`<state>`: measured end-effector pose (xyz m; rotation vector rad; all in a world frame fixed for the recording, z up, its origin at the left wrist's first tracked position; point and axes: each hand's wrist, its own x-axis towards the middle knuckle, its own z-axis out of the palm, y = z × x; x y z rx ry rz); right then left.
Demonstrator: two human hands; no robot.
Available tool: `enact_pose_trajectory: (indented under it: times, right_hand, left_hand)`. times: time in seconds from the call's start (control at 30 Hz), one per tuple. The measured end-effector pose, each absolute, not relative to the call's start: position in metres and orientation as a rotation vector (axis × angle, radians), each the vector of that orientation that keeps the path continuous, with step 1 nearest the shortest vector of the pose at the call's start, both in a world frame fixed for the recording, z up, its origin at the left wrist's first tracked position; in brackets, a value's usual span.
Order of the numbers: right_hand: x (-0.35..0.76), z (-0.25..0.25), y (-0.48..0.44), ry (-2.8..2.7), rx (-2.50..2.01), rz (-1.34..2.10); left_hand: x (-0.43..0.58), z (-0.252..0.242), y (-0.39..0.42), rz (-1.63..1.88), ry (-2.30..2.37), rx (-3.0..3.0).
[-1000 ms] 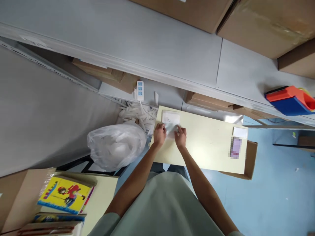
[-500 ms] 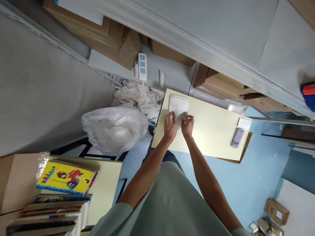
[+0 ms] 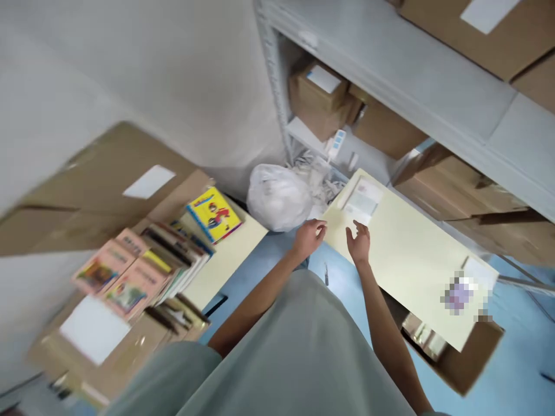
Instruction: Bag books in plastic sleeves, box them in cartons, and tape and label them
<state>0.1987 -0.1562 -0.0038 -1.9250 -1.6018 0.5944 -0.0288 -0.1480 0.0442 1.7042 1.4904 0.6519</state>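
Observation:
My left hand (image 3: 309,238) hovers by the front-left corner of the cream table (image 3: 411,254). Its fingers are loosely curled, with a gap to the thumb and nothing held. Over the table's near edge is my right hand (image 3: 359,242), empty, with its fingers apart. Beyond both hands, a flat white packet or sheet (image 3: 363,199) with a greyish-green panel lies on the tabletop, and neither hand touches it. Its exact kind is blurred.
A yellow picture book (image 3: 214,215) and several other books stand on the left table by a carton (image 3: 130,167). A white plastic bag (image 3: 277,199) bulges beside the shelf. A power strip (image 3: 336,144) sits on the shelf. An opened box (image 3: 468,358) is under the right table.
Both hands have come off the white packet and drawn back toward me. The view has swung left, bringing more of the books and left-hand table into sight.

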Motion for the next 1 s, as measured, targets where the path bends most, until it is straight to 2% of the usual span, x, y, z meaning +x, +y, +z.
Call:
enact_pose_trajectory:
  times: [0.2, 0.4, 0.67, 0.8, 1.0]
  right_hand:
    - [0.125, 0.030, -0.216, -1.750, -1.622, 0.728]
    - [0.046, 0.086, -0.272, -1.912, -1.255, 0.921]
    - [-0.040, 0.154, -0.346, -2.087, -0.891, 1.037]
    - [-0.076, 0.158, -0.386, -2.150, -0.824, 1.067]
    - [-0.124, 0.149, -0.453, -2.201, -0.852, 1.090]
  left_hand:
    - [-0.149, 0.100, -0.304, 0.798, 1.897, 1.468]
    - [-0.229, 0.116, -0.440, 0.747, 2.251, 1.244]
    - [-0.325, 0.091, -0.557, 0.203, 2.647, 1.026]
    - [-0.385, 0.069, -0.597, -0.028, 2.636, 0.969]
    - [-0.446, 0.040, -0.624, -0.092, 2.506, 1.076]
